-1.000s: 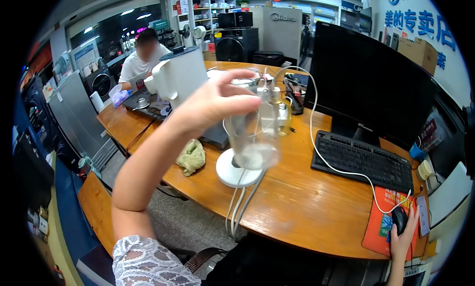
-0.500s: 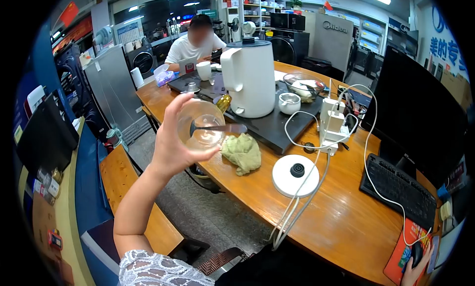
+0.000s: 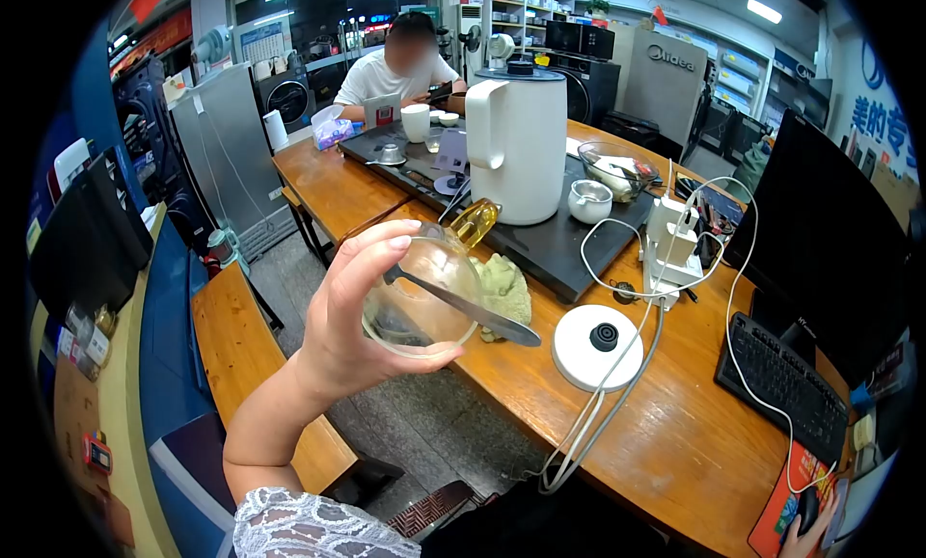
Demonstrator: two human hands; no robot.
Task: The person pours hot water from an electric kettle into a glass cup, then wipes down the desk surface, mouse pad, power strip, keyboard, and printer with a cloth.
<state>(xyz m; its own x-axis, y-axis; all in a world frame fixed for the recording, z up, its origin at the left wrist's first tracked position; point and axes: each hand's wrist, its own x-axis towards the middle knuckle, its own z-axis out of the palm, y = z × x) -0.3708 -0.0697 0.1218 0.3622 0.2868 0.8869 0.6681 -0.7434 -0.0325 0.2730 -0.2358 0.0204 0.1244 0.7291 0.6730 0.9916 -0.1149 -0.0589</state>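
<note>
My left hand (image 3: 352, 312) is wrapped round a clear glass cup (image 3: 424, 322) with an amber handle (image 3: 476, 224), holding it tilted above the table's edge, mouth towards me. A long metal utensil (image 3: 473, 312) sticks out across the cup's mouth, its dark flat end pointing right; its exact kind is unclear. Behind the cup lies a crumpled green cloth (image 3: 503, 293). At the lower right, my right hand (image 3: 813, 531) is curled over a black computer mouse (image 3: 803, 510) on a red mouse pad (image 3: 772, 505).
A white kettle (image 3: 521, 153) stands on a black tray (image 3: 569, 259); its round base (image 3: 598, 348) sits apart. White cables run from a power strip (image 3: 675, 259). A monitor (image 3: 820, 240) and keyboard (image 3: 786, 380) occupy the right. Across the table sits a person (image 3: 400, 76).
The cup in my left hand has come lower and closer and tilted more towards me, so the utensil now slants down to the right. My right hand stays on the mouse.
</note>
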